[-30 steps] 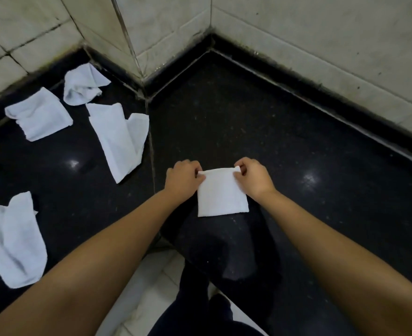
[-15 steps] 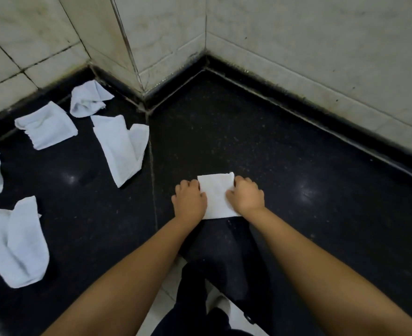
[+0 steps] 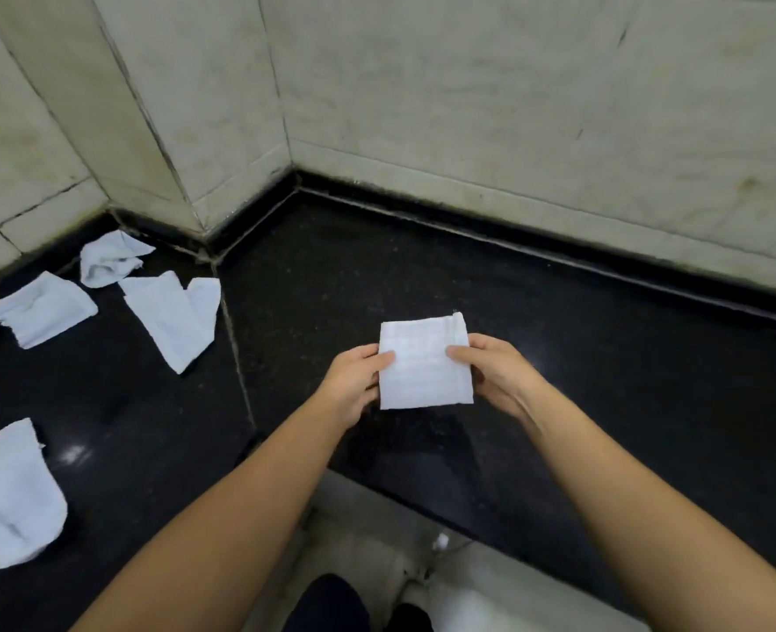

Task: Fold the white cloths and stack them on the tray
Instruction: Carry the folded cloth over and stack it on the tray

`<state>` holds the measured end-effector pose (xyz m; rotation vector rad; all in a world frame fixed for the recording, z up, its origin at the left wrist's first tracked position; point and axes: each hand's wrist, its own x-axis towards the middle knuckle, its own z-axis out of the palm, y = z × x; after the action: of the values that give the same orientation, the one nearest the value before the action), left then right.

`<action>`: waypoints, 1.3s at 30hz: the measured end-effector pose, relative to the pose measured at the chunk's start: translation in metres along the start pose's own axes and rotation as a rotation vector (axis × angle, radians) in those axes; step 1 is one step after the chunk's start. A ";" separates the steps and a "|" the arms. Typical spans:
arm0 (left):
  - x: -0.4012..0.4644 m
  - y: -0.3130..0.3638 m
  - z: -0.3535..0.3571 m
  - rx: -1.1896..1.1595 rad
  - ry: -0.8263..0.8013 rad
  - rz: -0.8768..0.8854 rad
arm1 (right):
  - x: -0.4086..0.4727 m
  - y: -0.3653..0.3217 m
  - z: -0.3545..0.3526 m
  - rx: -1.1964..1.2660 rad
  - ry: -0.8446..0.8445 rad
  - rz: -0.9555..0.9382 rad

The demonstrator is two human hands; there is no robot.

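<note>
A small folded white cloth (image 3: 424, 363) is held up above the black counter (image 3: 559, 358). My left hand (image 3: 356, 383) pinches its left edge with the thumb on top. My right hand (image 3: 495, 374) pinches its right edge the same way. Several unfolded white cloths lie on the counter at the left: a long one (image 3: 171, 319), a crumpled one (image 3: 110, 264) near the corner, a flat one (image 3: 39, 310), and a bunched one (image 3: 9, 494) at the lower left. No tray is in view.
Pale tiled walls (image 3: 468, 107) enclose the counter at the back and form a corner. The counter's front edge (image 3: 422, 499) runs diagonally below my arms, with a light floor and my dark clothing beneath it.
Both hands were pressing the folded cloth flat on the counter; now they have lifted it, each pinching one side. The view has tilted up toward the wall.
</note>
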<state>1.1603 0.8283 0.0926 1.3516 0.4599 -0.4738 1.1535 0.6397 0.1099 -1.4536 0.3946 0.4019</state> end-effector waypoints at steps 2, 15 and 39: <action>-0.013 -0.002 0.019 -0.063 -0.084 -0.074 | -0.028 0.006 -0.019 0.045 0.072 -0.029; -0.147 -0.130 0.183 0.354 -0.651 -0.210 | -0.289 0.151 -0.127 0.432 0.744 -0.097; -0.428 -0.364 0.629 0.547 -1.074 -0.272 | -0.645 0.280 -0.508 0.734 1.195 -0.285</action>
<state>0.6272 0.1765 0.1422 1.3274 -0.4188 -1.5155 0.4461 0.1389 0.1443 -0.8470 1.1188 -0.8407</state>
